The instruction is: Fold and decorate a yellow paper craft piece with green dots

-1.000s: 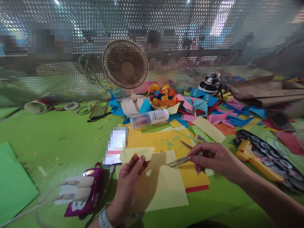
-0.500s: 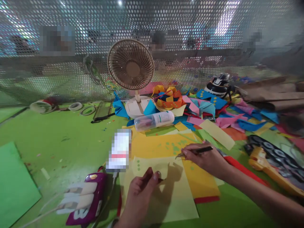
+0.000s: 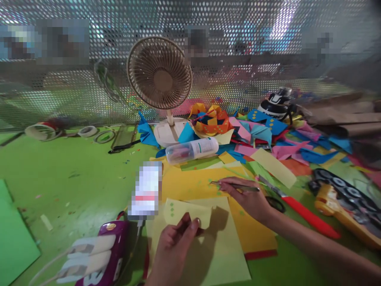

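The left hand [image 3: 174,243] pinches a pale paper strip [image 3: 189,209] at lower centre, three green spots [image 3: 172,209] on its left end, the rest seemingly bare; the right hand [image 3: 249,199] grips tweezers [image 3: 242,186] near loose green bits [image 3: 219,193] on yellow paper [image 3: 180,176].

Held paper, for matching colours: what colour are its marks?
Green marks on the held paper; head view.

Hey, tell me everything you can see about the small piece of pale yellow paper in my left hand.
The small pale yellow piece looks like thin paper, wider than tall and slightly curved. Three small green marks, roughly diamond-shaped, run in a column near its left end. Your left hand pinches its lower edge between thumb and fingers, hiding part of it. It appears held up over a larger pale yellow sheet; I can't tell whether they touch.
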Available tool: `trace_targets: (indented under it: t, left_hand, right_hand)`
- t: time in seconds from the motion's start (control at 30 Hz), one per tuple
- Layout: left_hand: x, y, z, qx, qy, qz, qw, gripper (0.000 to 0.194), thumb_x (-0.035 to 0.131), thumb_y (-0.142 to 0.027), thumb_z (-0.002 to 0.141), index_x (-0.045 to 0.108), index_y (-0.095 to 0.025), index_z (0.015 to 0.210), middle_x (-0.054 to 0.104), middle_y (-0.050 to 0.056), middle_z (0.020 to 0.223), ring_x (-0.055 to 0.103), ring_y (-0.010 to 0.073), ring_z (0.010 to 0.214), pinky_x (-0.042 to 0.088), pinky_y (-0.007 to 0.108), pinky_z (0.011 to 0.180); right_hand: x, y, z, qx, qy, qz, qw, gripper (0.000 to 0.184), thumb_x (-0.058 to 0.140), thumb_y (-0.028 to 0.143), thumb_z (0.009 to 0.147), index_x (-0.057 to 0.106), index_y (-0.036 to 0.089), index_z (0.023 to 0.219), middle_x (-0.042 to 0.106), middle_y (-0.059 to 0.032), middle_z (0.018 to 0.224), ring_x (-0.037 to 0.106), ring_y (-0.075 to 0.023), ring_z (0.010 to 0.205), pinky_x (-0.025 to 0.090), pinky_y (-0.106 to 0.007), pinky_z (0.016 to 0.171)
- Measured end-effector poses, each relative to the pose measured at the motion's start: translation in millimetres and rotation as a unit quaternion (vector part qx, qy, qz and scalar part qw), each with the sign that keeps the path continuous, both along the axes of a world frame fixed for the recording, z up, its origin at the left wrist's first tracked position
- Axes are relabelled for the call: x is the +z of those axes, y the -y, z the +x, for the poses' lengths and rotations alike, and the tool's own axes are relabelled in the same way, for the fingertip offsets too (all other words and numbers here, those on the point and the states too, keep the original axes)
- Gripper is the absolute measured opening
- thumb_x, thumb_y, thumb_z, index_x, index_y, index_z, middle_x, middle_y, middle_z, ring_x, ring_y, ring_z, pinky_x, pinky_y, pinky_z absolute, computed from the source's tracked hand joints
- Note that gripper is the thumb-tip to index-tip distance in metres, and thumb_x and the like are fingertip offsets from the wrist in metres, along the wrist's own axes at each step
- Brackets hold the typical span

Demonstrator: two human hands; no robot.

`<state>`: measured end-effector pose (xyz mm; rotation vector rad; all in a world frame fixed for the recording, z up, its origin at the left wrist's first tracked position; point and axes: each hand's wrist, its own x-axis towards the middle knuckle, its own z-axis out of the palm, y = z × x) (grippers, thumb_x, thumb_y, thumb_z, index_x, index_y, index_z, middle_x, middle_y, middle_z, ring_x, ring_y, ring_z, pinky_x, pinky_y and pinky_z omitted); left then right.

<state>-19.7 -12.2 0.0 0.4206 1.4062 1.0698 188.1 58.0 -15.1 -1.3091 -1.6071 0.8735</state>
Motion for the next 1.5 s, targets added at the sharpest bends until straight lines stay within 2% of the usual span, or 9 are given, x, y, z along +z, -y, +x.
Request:
trace_targets:
  t: [0.23,0.37,0.6,0.9,1.03,1.1,1.23,1.33,1.5]
  left_hand:
    - [9.9,-3,0,-0.011,0.000,0.002,1.000,0.032,0.087,-0.032,0.047,0.069,-0.013,0.066,0.072,0.008,0.073,0.069,0.0225,0.069,0.055,0.027,0.065]
    - [11.8,-4,-1,-0.016,0.000,0.001,1.000,0.031,0.086,-0.032,0.048,0.068,-0.013,0.066,0.072,0.008,0.074,0.069,0.0218,0.068,0.055,0.026,0.066]
    - [11.2,-3,0,-0.002,0.010,0.006,1.000,0.029,0.086,-0.028,0.048,0.065,-0.014,0.061,0.072,0.007,0.073,0.069,0.0222,0.072,0.054,0.026,0.068]
    - [12.8,-4,1,-0.011,0.015,0.016,1.000,0.028,0.086,-0.028,0.049,0.066,-0.014,0.063,0.072,0.007,0.077,0.069,0.0203,0.066,0.055,0.026,0.064]
    - [11.3,-4,2,-0.006,0.014,0.013,1.000,0.029,0.086,-0.028,0.049,0.066,-0.014,0.064,0.073,0.007,0.083,0.069,0.0184,0.064,0.055,0.025,0.062]
    - [10.2,-4,1,-0.005,0.011,0.009,1.000,0.029,0.086,-0.028,0.048,0.065,-0.014,0.062,0.072,0.007,0.084,0.069,0.0181,0.063,0.055,0.025,0.061]
    - [7.8,-6,0,-0.016,0.011,0.012,1.000,0.029,0.086,-0.029,0.047,0.066,-0.014,0.061,0.072,0.007,0.082,0.068,0.0185,0.063,0.054,0.024,0.060]
    - [7.0,-5,0,-0.015,0.011,0.018,1.000,0.029,0.086,-0.030,0.048,0.066,-0.014,0.061,0.072,0.007,0.083,0.069,0.0182,0.064,0.054,0.024,0.061]
    - [7.6,-5,1,-0.012,0.013,0.010,1.000,0.030,0.086,-0.029,0.049,0.066,-0.013,0.065,0.072,0.007,0.083,0.069,0.0187,0.064,0.055,0.025,0.061]
  right_hand:
    - [-1.0,-2,-3,0.017,0.009,-0.002,1.000,0.021,0.057,0.037,0.085,0.070,0.020,0.088,0.072,-0.0041,0.085,0.068,-0.0191,0.075,0.056,-0.028,0.068]
    - [-0.3,-1,-2,0.029,0.046,0.032,0.998,0.019,0.056,0.035,0.086,0.070,0.021,0.088,0.072,-0.0036,0.083,0.067,-0.0183,0.073,0.055,-0.028,0.067]
    - [-1.9,-2,-2,0.037,0.067,0.051,0.996,0.021,0.054,0.035,0.087,0.070,0.021,0.089,0.073,-0.0040,0.082,0.068,-0.0183,0.072,0.055,-0.028,0.066]
    - [-8.1,-3,0,0.015,0.002,0.031,0.999,0.019,0.057,0.034,0.086,0.070,0.021,0.092,0.073,-0.0046,0.087,0.069,-0.0193,0.077,0.058,-0.030,0.070]
    - [-8.4,-2,1,0.015,-0.012,0.004,1.000,0.027,0.057,0.034,0.085,0.066,0.021,0.107,0.073,-0.0057,0.092,0.069,-0.0208,0.081,0.058,-0.034,0.074]
    - [-8.2,-1,0,0.009,-0.018,-0.001,1.000,0.030,0.058,0.034,0.084,0.066,0.020,0.109,0.073,-0.0059,0.092,0.070,-0.0209,0.079,0.059,-0.034,0.072]
    - [-5.3,0,-1,0.006,0.012,0.029,0.999,0.025,0.058,0.033,0.084,0.070,0.020,0.101,0.073,-0.0061,0.092,0.070,-0.0201,0.075,0.060,-0.032,0.070]
    - [-3.0,0,-2,0.017,0.047,0.055,0.997,0.026,0.056,0.031,0.085,0.070,0.020,0.103,0.073,-0.0068,0.091,0.070,-0.0198,0.076,0.059,-0.031,0.071]
    - [-5.4,-1,-1,0.022,0.049,0.084,0.995,0.024,0.055,0.031,0.086,0.069,0.021,0.104,0.073,-0.0060,0.091,0.070,-0.0188,0.075,0.059,-0.028,0.064]
